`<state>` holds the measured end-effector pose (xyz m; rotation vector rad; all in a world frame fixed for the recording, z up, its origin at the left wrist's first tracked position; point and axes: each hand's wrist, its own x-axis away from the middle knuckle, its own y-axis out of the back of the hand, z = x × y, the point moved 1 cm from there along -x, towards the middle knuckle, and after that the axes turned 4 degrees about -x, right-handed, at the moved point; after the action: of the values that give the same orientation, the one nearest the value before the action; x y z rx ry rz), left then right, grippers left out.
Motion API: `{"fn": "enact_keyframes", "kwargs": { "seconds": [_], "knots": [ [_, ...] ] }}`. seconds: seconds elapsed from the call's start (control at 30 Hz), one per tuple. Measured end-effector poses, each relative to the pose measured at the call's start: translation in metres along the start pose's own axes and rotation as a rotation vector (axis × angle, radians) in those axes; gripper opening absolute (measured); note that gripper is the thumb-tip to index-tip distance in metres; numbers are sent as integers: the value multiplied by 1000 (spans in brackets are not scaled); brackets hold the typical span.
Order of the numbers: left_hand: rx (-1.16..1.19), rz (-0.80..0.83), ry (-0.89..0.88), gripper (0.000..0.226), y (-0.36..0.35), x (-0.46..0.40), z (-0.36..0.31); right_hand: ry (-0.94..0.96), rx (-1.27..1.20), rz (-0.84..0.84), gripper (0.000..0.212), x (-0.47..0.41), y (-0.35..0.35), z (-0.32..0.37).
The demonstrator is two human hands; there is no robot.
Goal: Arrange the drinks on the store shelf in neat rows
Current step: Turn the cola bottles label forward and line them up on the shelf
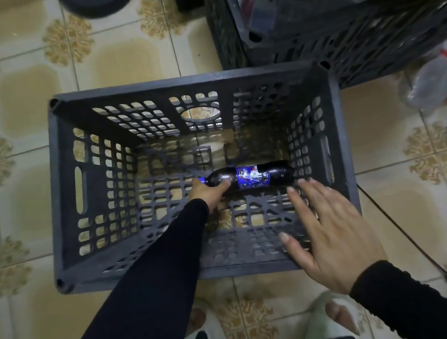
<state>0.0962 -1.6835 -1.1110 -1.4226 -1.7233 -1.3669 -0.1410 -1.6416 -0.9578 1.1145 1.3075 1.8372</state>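
Note:
A dark cola bottle (252, 177) with a blue label and blue cap lies on its side at the bottom of a grey slatted plastic crate (62, 161) on the tiled floor. My left hand (208, 192) reaches down into the crate and grips the bottle near its neck. Above the crate's near right corner my right hand (327, 230) hovers with its fingers spread and straight, holding nothing. No other drink lies in this crate.
A second grey crate (367, 35) with wrapped goods inside stands behind, at the upper right. Crumpled clear plastic wrap (442, 88) lies on the floor at the right. A black cable (400, 224) runs along the right. My two sandalled feet (333, 327) are at the bottom edge.

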Motion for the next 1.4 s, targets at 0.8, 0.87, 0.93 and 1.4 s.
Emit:
{"fn": "enact_keyframes", "kwargs": {
  "seconds": [0.8, 0.87, 0.93, 1.4],
  "knots": [
    [-668, -553, -937, 59, 316, 538, -197, 165, -174, -238, 78, 24, 485, 125],
    [-641, -633, -956, 61, 344, 589, -206, 206, -175, -289, 81, 35, 539, 143],
    [-592, -724, -977, 59, 374, 649, -214, 268, -199, -355, 84, 53, 595, 161],
    [-409, -1272, -755, 70, 393, 983, -84, 837, -335, -499, 81, 224, 769, 247]
  ]
}}
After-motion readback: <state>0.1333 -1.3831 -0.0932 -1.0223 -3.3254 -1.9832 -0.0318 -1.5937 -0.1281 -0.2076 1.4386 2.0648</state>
